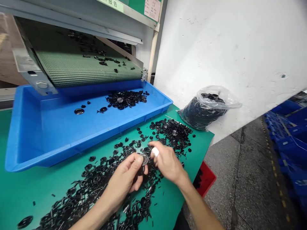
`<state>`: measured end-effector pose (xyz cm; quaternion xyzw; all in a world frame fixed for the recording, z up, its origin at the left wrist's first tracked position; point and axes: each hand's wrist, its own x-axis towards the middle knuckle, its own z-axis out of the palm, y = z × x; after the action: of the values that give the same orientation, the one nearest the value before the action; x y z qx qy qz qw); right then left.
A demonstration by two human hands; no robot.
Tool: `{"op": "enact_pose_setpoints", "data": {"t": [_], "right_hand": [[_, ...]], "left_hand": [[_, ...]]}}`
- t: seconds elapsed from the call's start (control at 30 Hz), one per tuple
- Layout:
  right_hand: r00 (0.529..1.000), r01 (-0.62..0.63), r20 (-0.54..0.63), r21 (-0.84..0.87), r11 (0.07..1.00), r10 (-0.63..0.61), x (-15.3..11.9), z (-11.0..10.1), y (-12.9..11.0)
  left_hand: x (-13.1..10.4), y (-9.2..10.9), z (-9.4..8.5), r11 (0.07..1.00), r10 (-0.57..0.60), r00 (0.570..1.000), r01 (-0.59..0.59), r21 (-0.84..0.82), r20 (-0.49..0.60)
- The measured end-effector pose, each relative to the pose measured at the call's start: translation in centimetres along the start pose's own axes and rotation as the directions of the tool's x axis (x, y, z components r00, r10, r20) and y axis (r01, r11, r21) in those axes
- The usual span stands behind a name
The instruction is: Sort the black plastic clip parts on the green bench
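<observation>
My left hand point(129, 174) is closed around a few round black parts, with a shiny disc point(145, 159) pinched under the thumb. Right beside it, my right hand point(166, 159) has its fingers curled close to that disc; a white wrap point(155, 151) covers one finger. Whether those right fingertips hold anything is hidden. Under both hands, many small black plastic parts point(96, 182), discs and branched pieces, lie spread over the green table point(28, 188). A denser heap of black parts point(176, 132) sits just beyond my right hand.
A blue tray point(79, 137) holding black parts stands below the end of a green conveyor belt point(88, 68). Against the white wall point(230, 41) leans a clear plastic bag point(203, 111) full of black discs. A red bin point(208, 180) is below the table's right edge. Blue crates point(292, 143) stand far right.
</observation>
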<state>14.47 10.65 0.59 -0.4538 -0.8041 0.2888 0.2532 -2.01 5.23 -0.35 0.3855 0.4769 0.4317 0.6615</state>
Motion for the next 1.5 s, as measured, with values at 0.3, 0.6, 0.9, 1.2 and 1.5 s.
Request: {"op": "enact_pose_setpoints", "data": {"t": [0.3, 0.6, 0.9, 1.2, 1.5], "right_hand": [[0.991, -0.131, -0.055, -0.423, 0.896, 0.119, 3.4, -3.2, 3.5], [0.987, -0.098, -0.136, -0.059, 0.993, 0.09, 0.7, -1.3, 1.5], [0.994, 0.018, -0.106, 0.245, 0.969, 0.009, -1.1, 0.8, -0.5], [0.97, 0.223, 0.079, 0.064, 0.973, -0.228, -1.0, -0.4, -0.9], [0.974, 0.201, 0.081, 0.106, 0.974, -0.21, -0.9, 0.2, -0.5]], "left_hand": [[0.2, 1.1, -0.5, 0.913, 0.009, 1.0, -0.014, -0.408, -0.014], [0.1, 0.7, 0.3, 0.995, -0.061, 0.998, 0.063, -0.084, 0.017], [0.1, 0.3, -0.1, 0.973, 0.063, 0.998, -0.063, 0.223, 0.008], [0.4, -0.5, -0.8, 0.941, 0.107, 0.994, -0.106, 0.321, 0.012], [0.1, -0.2, -0.5, 0.943, 0.108, 0.991, -0.076, 0.323, -0.083]]}}
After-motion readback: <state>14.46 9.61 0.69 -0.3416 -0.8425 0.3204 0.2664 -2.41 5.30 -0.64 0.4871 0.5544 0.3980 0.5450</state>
